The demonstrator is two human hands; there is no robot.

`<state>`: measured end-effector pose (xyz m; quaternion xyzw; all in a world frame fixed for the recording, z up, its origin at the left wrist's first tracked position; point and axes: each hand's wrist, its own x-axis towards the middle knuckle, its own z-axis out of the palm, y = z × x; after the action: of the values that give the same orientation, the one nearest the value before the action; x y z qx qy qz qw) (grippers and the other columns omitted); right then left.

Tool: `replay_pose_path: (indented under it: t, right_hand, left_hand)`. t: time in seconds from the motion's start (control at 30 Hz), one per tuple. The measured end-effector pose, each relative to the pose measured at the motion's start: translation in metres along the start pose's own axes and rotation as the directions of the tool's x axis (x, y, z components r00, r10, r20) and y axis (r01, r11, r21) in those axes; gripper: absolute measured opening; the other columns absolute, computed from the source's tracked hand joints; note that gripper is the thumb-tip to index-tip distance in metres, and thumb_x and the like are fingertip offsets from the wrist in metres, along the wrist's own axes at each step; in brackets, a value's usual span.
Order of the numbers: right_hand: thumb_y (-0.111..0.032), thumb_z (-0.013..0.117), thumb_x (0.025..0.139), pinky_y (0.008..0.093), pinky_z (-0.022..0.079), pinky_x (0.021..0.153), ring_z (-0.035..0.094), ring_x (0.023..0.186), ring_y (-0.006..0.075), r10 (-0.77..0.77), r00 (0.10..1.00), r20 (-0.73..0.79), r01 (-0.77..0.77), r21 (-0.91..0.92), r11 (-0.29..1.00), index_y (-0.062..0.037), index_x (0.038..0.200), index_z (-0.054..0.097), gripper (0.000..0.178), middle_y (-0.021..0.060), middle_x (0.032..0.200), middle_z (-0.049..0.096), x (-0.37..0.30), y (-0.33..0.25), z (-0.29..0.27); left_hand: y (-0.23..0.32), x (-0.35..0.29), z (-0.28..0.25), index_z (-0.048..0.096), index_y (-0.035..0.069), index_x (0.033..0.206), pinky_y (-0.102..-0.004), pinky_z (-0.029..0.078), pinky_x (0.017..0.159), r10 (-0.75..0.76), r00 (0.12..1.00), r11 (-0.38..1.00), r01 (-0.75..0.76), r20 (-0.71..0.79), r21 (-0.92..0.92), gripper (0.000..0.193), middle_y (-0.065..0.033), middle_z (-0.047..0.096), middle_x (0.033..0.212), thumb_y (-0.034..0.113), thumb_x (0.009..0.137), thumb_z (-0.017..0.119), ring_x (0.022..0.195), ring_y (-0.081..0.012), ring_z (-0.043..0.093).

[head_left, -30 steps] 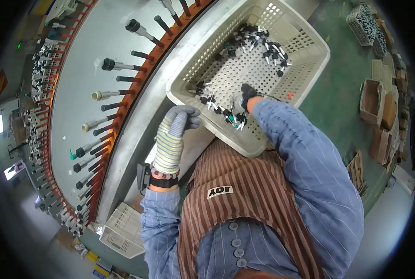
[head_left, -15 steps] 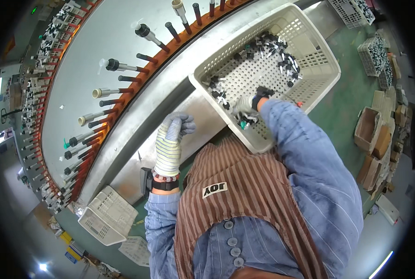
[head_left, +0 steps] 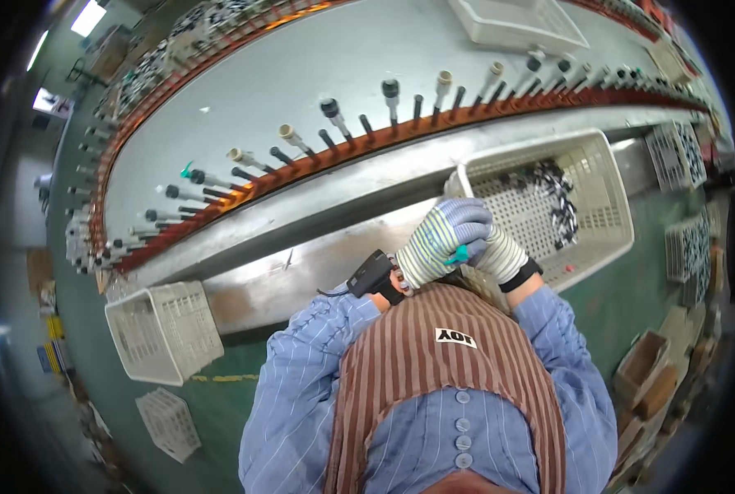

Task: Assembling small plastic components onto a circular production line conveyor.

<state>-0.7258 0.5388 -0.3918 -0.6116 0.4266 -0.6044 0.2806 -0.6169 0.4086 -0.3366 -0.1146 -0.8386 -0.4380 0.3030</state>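
My two gloved hands meet over the near left end of a pale perforated plastic basket (head_left: pixel 618 206). My left hand (head_left: pixel 458 226), in a striped knit glove with a grey coated palm, is curled closed against the right one. What its fingers hold, if anything, is hidden. My right hand (head_left: pixel 501 253), in the same sort of glove, is closed partly behind the left. A small green plastic piece (head_left: pixel 458 256) pokes out from it, below the left hand. Several small black-and-white plastic parts (head_left: pixel 563 216) lie along the basket's far and right sides.
Ahead curves an orange-brown rail (head_left: pixel 334 156) of upright dark pegs, some carrying cream or black fittings. A steel ledge (head_left: pixel 260 280) lies in front of it. Another basket (head_left: pixel 165 329) stands at the left, a smaller one (head_left: pixel 168 424) on the floor. Cardboard boxes (head_left: pixel 643 370) sit at right.
My right hand has lifted from the parts in the basket and come to my left hand, which moved right to meet it. The view has turned, so the rail lies more across.
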Motion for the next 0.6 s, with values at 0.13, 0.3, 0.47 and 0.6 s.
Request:
replay_pose_path:
  t: [0.13, 0.3, 0.47, 0.6]
  right_hand:
    - [-0.036, 0.066, 0.092, 0.0205, 0.047, 0.055, 0.057, 0.064, 0.0100, 0.896, 0.441, -0.043, -0.568, 0.760, 0.316, -0.0078, 0.107, 0.059, 0.033, 0.0018, 0.082, 0.061, 0.046, -0.027, 0.037]
    - [-0.037, 0.067, 0.092, 0.0246, 0.045, 0.053, 0.054, 0.060, 0.0123, 0.871, 0.424, -0.249, -0.359, 0.837, 0.414, -0.0125, 0.082, 0.058, 0.028, 0.0003, 0.071, 0.056, 0.030, 0.000, 0.051]
    - [-0.036, 0.070, 0.090, 0.0256, 0.042, 0.051, 0.052, 0.058, 0.0121, 0.859, 0.405, -0.314, -0.282, 0.850, 0.444, -0.0154, 0.074, 0.055, 0.030, -0.0009, 0.066, 0.053, 0.047, 0.006, 0.066]
    - [-0.036, 0.069, 0.092, 0.0252, 0.039, 0.047, 0.051, 0.054, 0.0143, 0.821, 0.467, -0.327, -0.304, 0.813, 0.497, -0.0121, 0.076, 0.056, 0.032, 0.0019, 0.067, 0.053, 0.068, 0.006, 0.081]
  left_hand:
    - [-0.024, -0.045, -0.057, 0.063, 0.003, 0.094, -0.0401, 0.050, 0.086, -0.408, 0.862, 0.893, 0.309, -0.300, -0.328, 0.011, -0.0135, 0.066, 0.104, 0.012, 0.091, 0.058, 0.096, -0.0311, 0.063]
    - [-0.049, -0.043, -0.226, 0.066, -0.003, 0.086, -0.0346, 0.049, 0.080, -0.292, 0.281, 0.902, 0.398, -0.914, -0.166, 0.053, -0.0135, 0.070, 0.087, 0.040, 0.103, 0.041, 0.082, -0.0193, 0.064]
    - [-0.071, -0.101, -0.293, 0.065, 0.001, 0.085, -0.0342, 0.047, 0.070, -0.351, 0.449, 0.851, 0.519, -0.822, -0.081, 0.047, -0.0081, 0.067, 0.076, 0.044, 0.100, 0.052, 0.070, -0.0175, 0.058]
    - [-0.074, -0.134, -0.313, 0.062, 0.003, 0.082, -0.0340, 0.047, 0.070, -0.376, 0.535, 0.917, 0.333, -0.756, -0.220, 0.038, -0.0087, 0.067, 0.078, 0.034, 0.102, 0.052, 0.070, -0.0202, 0.061]
